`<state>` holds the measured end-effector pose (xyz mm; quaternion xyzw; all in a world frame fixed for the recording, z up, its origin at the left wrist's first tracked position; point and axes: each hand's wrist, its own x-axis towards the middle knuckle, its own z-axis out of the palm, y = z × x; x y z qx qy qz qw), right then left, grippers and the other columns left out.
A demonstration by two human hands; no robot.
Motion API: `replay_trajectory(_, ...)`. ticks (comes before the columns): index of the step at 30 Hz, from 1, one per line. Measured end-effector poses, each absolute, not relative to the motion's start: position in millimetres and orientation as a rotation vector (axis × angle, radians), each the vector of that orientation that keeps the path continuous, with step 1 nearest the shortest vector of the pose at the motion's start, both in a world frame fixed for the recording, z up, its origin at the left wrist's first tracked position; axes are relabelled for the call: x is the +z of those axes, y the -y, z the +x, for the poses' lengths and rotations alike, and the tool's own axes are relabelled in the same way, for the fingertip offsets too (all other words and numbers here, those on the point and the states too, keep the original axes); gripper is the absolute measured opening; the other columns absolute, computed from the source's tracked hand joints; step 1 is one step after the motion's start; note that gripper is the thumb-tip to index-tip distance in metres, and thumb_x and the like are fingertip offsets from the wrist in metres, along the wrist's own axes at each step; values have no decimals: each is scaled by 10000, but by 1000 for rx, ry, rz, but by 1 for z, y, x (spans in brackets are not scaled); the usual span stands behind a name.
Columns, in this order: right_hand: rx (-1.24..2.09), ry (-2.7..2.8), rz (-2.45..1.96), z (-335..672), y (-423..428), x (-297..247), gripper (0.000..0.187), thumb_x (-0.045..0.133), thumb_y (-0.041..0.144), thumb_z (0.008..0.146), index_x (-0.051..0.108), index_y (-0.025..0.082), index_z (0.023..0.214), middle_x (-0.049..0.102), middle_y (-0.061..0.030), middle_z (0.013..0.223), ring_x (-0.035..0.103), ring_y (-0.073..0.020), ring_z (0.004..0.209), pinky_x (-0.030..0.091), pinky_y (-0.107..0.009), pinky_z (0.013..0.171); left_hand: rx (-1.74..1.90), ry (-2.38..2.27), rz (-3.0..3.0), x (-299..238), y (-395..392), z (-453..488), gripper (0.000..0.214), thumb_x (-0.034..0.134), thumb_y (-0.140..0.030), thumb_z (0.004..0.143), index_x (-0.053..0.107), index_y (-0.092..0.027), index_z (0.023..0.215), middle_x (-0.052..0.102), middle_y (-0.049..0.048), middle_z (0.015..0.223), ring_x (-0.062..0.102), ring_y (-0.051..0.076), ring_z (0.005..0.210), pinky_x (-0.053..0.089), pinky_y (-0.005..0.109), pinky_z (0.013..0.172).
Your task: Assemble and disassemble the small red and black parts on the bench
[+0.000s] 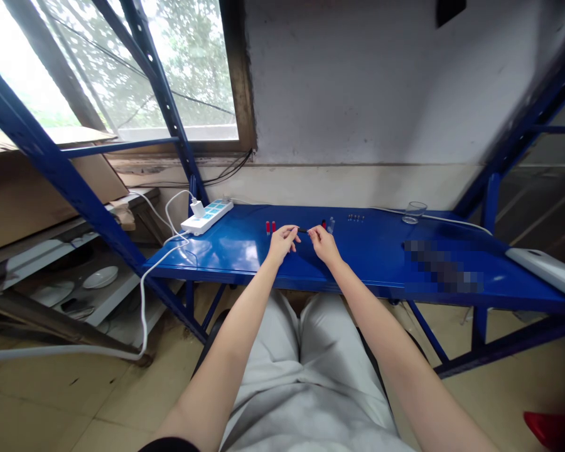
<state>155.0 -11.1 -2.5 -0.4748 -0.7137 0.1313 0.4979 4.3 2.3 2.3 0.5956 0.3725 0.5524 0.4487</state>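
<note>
A grey wall [358, 94] fills the background, with a framed window [198, 63] at left; a blue bench [235, 250] stands against the wall, its glossy top reflecting the daylight; a cardboard box [28, 188] sits beyond the bench's left upright. A white flat-sided object [548, 273] rests at the right end of the bench; near it is a dark elongated item [440, 267], masked by pixelation, identity not determinable; a white power strip [209, 216] lies at the back left corner, one plug inserted.

Left hand [284, 242] is above the bench, thumb and index finger pinched together, remaining fingers loosely bent; right hand [324, 243] is facing it, fingertips closed together; between them they grip a slender dark piece [302, 230], held near the middle of the bench, one end at each hand. A clear glass [413, 215] is at the back right; a transparent piece [331, 226] is just beyond the right hand; two red pieces [268, 227] are side by side just beyond the left hand; several tiny metallic bits [356, 218] form a row farther right.
</note>
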Motion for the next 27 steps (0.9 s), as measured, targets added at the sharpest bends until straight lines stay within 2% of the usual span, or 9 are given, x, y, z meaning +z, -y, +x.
replay_trajectory(11, 308, 1742, -1151, 152, 13, 0, 274, 359, 402, 872, 513, 193, 784, 557, -16, 635, 495, -129, 540, 352, -231, 553, 1427, -941, 1506, -3, -7, 4, 294, 522, -436, 780, 538, -143, 778, 562, -28, 557, 447, 42, 320, 292, 173, 343)
replay_trajectory(27, 302, 1806, -1151, 152, 14, -1, 275, 344, 425, 881, 494, 206, 808, 513, -3, 612, 477, -137, 539, 319, -237, 521, 1480, -1105, 1363, 0, -4, 3, 405, 480, -486, 782, 403, -170, 542, 438, -51, 427, 406, 47, 316, 296, 178, 359)
